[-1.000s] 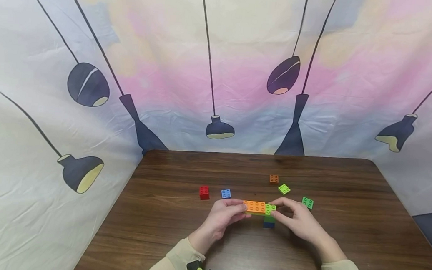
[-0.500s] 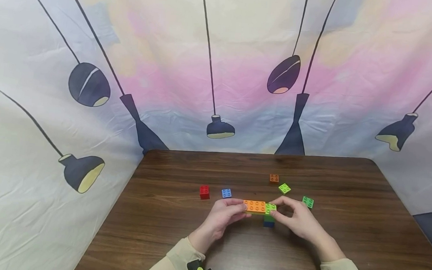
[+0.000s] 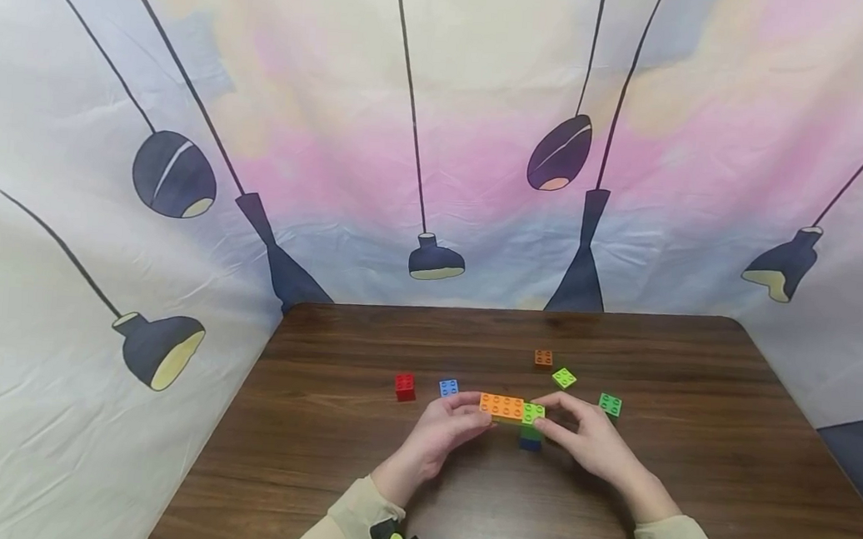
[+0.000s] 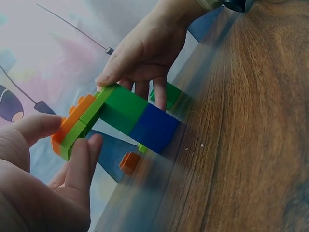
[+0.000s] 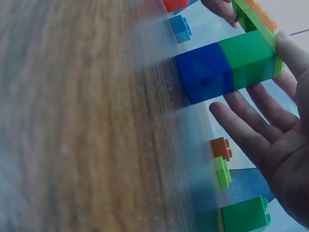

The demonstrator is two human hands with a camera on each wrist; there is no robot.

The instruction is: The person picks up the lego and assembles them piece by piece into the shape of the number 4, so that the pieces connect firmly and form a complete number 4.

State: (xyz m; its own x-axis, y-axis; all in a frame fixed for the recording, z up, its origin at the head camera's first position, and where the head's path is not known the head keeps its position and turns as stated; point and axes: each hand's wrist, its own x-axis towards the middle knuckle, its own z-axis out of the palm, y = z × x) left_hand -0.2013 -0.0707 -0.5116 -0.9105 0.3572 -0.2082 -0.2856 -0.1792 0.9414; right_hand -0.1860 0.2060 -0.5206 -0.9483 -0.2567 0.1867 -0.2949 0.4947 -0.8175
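A stack of toy building bricks stands between both hands. At its bottom is a dark blue brick (image 5: 205, 72), with a green brick (image 5: 248, 55) above it. A lime layer (image 3: 533, 411) tops the green brick and extends left under a long orange brick (image 3: 501, 405), which overhangs. My left hand (image 3: 435, 437) pinches the overhanging end, thumb by the orange brick and fingers beneath the lime layer. My right hand (image 3: 592, 439) pinches the lime top at the stack's right, its other fingers spread beside the stack. The stack's base seems to rest on the table.
Loose bricks lie beyond the hands on the wooden table (image 3: 355, 506): red (image 3: 404, 387), light blue (image 3: 449, 387), brown-orange (image 3: 543, 358), lime (image 3: 564, 377) and green (image 3: 610, 405). A printed cloth (image 3: 321, 128) hangs behind the table.
The orange brick sits slightly higher beside the lime top than before. Both hands keep their grip. The head view has shifted a little.
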